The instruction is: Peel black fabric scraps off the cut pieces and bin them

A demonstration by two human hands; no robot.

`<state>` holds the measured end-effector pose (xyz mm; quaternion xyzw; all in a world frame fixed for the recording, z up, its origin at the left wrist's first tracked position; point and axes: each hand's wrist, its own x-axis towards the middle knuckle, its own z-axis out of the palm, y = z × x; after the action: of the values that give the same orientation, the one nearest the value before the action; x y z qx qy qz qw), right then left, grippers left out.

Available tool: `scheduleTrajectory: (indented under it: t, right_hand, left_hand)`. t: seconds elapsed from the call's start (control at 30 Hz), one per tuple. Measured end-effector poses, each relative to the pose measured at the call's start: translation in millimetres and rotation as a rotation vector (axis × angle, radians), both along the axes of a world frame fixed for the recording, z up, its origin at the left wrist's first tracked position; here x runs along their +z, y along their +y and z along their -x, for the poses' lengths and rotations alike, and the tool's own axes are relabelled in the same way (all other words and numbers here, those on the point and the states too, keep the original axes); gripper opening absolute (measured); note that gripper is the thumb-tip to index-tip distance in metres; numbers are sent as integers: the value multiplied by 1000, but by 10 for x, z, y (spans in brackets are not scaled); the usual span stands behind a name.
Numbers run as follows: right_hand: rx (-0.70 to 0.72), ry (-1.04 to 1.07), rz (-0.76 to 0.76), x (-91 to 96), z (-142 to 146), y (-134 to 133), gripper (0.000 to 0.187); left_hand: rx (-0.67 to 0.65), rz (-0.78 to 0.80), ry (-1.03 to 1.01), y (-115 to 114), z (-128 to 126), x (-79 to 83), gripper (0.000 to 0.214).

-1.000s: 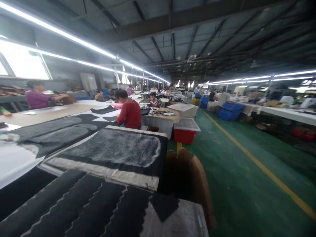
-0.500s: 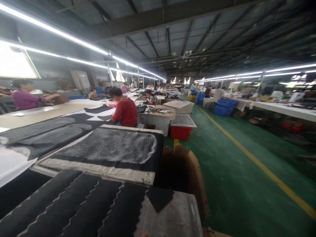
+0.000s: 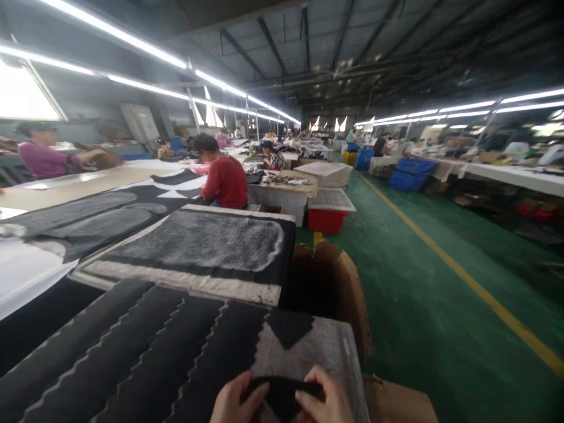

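At the bottom of the head view, my left hand (image 3: 240,399) and my right hand (image 3: 324,396) pinch the two ends of a black fabric piece (image 3: 282,392) between thumb and fingers. It is held above the near board (image 3: 337,346); its lower part runs out of the frame. Left of my hands, several black strips with zigzag edges (image 3: 171,352) lie side by side on that board. A separate dark pointed piece (image 3: 288,328) rests flat just beyond my hands.
Beyond the strips lies a board with black cloth coated greyish white (image 3: 211,239). An open cardboard box (image 3: 355,299) stands right of the boards, beside the green floor (image 3: 423,305). A co-worker in red (image 3: 227,182) sits ahead; another in purple (image 3: 46,160) is at the left.
Both hands have come up into view at the bottom, holding the black fabric piece. My view has tipped down a little, so the near board shows more fully.
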<state>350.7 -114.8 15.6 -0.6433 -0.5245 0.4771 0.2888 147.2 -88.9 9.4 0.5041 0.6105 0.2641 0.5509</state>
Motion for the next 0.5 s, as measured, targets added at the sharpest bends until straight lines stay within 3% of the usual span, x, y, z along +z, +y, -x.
scheduleTrajectory:
  t: [0.07,0.17,0.3,0.5]
  right_hand:
    - [-75,48,18,-55,-5,54,20]
    - [-62,20,3,-82,0,147,21]
    - [-63,16,4,-109,11,290,24]
    - [-89,12,-24,-139,9,538,27]
  left_hand:
    - [33,-60,-40,65,-21,-116,43]
    - [107,-69,-1,145,-45,-217,42]
    - [201,-72,39,257,-65,-221,38]
    - [209,-71,-10,437,-92,-201,26]
